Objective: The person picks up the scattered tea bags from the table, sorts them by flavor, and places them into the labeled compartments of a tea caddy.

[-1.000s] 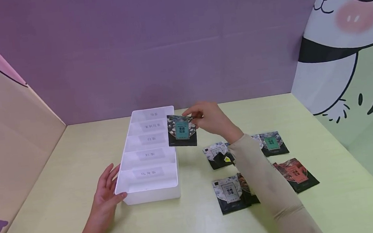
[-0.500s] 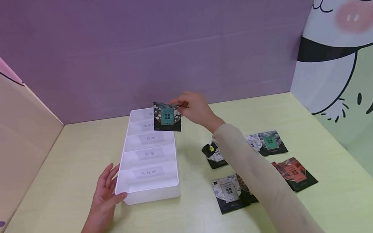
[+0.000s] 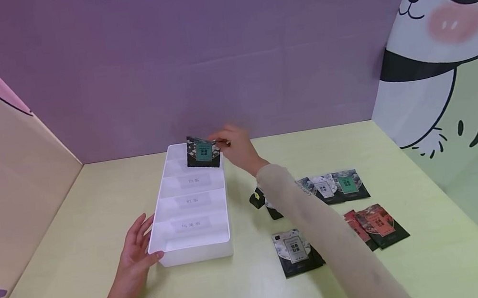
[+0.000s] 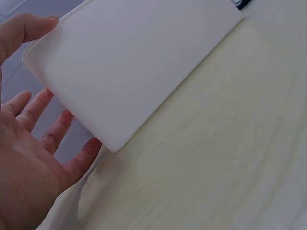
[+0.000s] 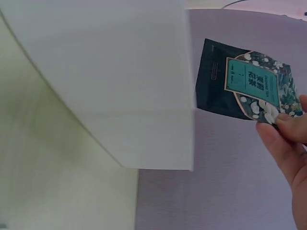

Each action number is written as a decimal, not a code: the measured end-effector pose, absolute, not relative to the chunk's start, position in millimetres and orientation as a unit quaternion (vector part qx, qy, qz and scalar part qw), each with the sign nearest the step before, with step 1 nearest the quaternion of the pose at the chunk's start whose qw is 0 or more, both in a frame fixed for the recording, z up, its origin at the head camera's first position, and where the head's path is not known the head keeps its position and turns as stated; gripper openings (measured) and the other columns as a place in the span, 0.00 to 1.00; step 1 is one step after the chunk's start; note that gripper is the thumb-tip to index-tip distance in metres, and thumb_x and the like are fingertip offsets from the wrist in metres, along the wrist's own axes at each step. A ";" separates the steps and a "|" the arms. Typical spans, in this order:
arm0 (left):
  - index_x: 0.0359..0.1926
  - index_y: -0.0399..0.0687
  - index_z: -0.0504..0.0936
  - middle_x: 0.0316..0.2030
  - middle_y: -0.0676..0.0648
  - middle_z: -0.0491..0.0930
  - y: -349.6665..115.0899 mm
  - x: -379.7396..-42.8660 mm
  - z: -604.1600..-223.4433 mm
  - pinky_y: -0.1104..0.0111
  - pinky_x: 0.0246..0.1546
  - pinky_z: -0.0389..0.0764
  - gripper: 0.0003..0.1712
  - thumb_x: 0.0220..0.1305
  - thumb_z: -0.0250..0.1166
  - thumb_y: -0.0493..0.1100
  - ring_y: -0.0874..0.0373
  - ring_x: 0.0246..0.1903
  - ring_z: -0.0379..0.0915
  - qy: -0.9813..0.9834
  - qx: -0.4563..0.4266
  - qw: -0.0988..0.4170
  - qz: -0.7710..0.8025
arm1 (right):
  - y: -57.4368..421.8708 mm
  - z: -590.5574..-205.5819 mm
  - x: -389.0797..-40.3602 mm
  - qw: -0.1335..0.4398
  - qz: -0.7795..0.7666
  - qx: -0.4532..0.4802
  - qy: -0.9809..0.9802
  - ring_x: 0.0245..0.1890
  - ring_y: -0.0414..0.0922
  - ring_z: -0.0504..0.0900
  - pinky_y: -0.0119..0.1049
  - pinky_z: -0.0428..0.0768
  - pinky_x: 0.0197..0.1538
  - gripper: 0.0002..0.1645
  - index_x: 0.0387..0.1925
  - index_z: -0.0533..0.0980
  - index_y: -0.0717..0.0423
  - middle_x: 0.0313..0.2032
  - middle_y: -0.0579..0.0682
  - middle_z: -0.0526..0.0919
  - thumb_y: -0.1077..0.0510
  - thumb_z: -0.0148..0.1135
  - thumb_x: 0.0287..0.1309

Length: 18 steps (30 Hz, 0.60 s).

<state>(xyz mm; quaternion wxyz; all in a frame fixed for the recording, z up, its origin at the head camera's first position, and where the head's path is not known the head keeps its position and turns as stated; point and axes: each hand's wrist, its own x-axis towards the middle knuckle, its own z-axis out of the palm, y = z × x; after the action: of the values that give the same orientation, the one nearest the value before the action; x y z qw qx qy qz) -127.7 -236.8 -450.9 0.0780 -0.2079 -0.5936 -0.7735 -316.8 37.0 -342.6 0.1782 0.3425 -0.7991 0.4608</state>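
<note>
The tea sachet I have in my right hand looks light and thin, a flat packet that I would expect to bend a little rather than stand stiff, and its smooth face suggests it could slip if held too loosely. (It ought not to be fragile, though a hard pinch may crease it.) A corner clear of the label seems the sensible place to take it, and that is where I have it: thumb and fingers drawn together on one upper corner, the sachet alone between them. It hangs over the far end of the white box, hiding part of the compartments there; whether its lower edge dips below the rim I cannot tell. My right arm reaches forward on a long slant over the other sachets, its sleeve covering part of them, with the hand near the box's far right corner. My left hand holds the box's near left corner, thumb against the front, fingers spread along the side
</note>
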 end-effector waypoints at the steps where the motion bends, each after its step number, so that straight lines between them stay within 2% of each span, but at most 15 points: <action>1: 0.74 0.55 0.58 0.68 0.57 0.66 -236.8 -127.1 -451.1 0.77 0.56 0.70 0.53 0.50 0.47 0.11 0.62 0.61 0.63 -0.594 -0.209 0.078 -0.773 | 36.2 -345.9 -316.3 0.175 0.454 0.348 -0.802 0.34 0.48 0.77 0.30 0.77 0.37 0.16 0.43 0.85 0.64 0.33 0.55 0.79 0.76 0.57 0.60; 7: 0.75 0.54 0.57 0.68 0.57 0.65 -236.8 -126.4 -448.3 0.77 0.58 0.69 0.53 0.52 0.48 0.12 0.62 0.62 0.62 -0.601 -0.202 0.077 -0.769 | 38.3 -358.6 -314.4 0.159 0.412 0.384 -0.811 0.29 0.46 0.73 0.29 0.73 0.33 0.16 0.43 0.86 0.62 0.30 0.53 0.77 0.75 0.57 0.61; 14: 0.75 0.53 0.56 0.68 0.56 0.64 -236.5 -125.6 -446.6 0.77 0.58 0.68 0.52 0.52 0.48 0.12 0.63 0.63 0.62 -0.611 -0.196 0.077 -0.763 | 44.8 -370.3 -313.3 0.147 0.357 0.430 -0.816 0.32 0.45 0.78 0.28 0.73 0.33 0.14 0.42 0.85 0.64 0.39 0.55 0.83 0.75 0.57 0.61; 18: 0.75 0.53 0.56 0.68 0.57 0.64 -237.0 -125.0 -445.8 0.77 0.58 0.68 0.52 0.52 0.48 0.12 0.62 0.63 0.62 -0.611 -0.195 0.080 -0.763 | 44.4 -375.0 -312.9 0.164 0.316 0.451 -0.818 0.32 0.45 0.79 0.27 0.74 0.34 0.14 0.43 0.85 0.63 0.39 0.55 0.83 0.75 0.59 0.61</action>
<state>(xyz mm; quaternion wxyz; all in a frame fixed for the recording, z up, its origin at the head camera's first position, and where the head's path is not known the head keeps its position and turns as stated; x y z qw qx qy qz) -125.0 -237.0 -445.8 0.0798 -0.1949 -0.6110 -0.7631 -312.9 44.4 -375.0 0.1637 0.4511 -0.8183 0.3163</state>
